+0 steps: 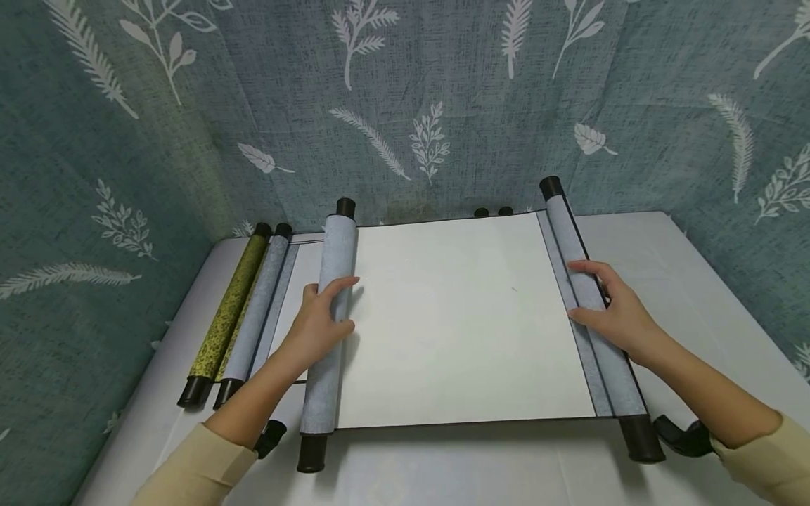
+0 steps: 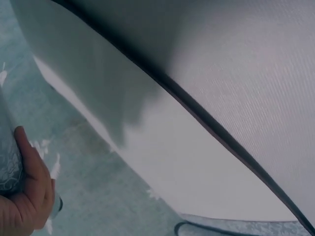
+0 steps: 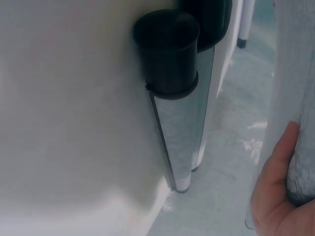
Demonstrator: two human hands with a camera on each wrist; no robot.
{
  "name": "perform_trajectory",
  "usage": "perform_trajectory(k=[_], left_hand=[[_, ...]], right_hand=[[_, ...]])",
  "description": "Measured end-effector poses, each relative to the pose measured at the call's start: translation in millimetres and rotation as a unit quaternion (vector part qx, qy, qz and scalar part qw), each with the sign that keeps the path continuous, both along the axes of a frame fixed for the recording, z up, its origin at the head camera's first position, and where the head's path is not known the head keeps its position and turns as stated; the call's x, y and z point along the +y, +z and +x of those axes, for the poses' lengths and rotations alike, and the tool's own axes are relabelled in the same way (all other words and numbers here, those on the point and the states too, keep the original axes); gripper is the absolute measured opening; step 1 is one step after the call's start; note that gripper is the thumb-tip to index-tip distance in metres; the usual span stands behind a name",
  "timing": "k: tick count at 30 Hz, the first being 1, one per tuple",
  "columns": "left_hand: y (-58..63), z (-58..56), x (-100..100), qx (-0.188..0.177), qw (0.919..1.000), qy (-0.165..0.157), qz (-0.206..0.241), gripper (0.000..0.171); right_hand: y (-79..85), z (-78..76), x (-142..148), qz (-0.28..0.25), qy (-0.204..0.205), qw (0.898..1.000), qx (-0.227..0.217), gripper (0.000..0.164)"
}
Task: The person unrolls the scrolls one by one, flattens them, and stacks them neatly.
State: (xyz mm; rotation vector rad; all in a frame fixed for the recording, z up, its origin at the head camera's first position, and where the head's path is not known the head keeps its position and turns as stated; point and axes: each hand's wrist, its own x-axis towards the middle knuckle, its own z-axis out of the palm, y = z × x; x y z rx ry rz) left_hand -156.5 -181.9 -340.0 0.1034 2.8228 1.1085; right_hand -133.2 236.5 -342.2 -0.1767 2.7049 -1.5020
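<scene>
A hanging scroll lies partly unrolled, its blank white sheet (image 1: 455, 316) spread between two light grey-blue rolls with black end knobs. My left hand (image 1: 319, 320) grips the thicker left roll (image 1: 323, 393), thumb and fingers on either side of it. On the right roll (image 1: 614, 379) my right hand (image 1: 623, 316) holds on around its middle, with thumb and forefinger across the top. In the left wrist view the left hand (image 2: 32, 191) appears curled round a patterned grey-blue roll. Likewise the right wrist view has the right hand (image 3: 278, 191) curled round a grey-blue roll.
Left of the scroll lie a yellow-green patterned roll (image 1: 230, 316) and another grey-blue roll (image 1: 256, 309), side by side. Two black knobs (image 1: 481, 212) peek over the sheet's back edge. A blue-green leaf-print cloth (image 1: 405, 112) hangs behind the white table (image 1: 690, 281).
</scene>
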Motion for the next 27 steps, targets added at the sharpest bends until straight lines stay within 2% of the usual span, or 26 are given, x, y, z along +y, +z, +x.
perform_trajectory(k=[11,16,20,23,27], left_hand=[[2.9,-0.4,-10.4,0.017,0.9991,-0.001,0.038,0.066],[4.5,-0.1,-12.5,-0.003,0.9988,-0.009,0.047,0.069],[4.1,-0.4,-13.1,-0.019,0.9977,-0.014,0.063,0.071],[3.3,-1.9,-13.7,-0.013,0.9972,-0.018,0.071,0.070],[3.1,-3.6,-16.0,-0.001,0.9975,-0.012,0.070,0.078]], right_hand=[[0.1,3.4,16.4,-0.021,0.010,1.000,0.004,0.067],[-0.9,5.5,21.0,-0.034,0.015,0.999,0.002,0.067],[-1.5,5.6,23.3,-0.024,0.013,1.000,0.010,0.066],[-1.0,4.1,23.6,-0.015,0.005,1.000,0.008,0.068],[-0.1,2.1,22.6,-0.015,-0.002,1.000,-0.011,0.076]])
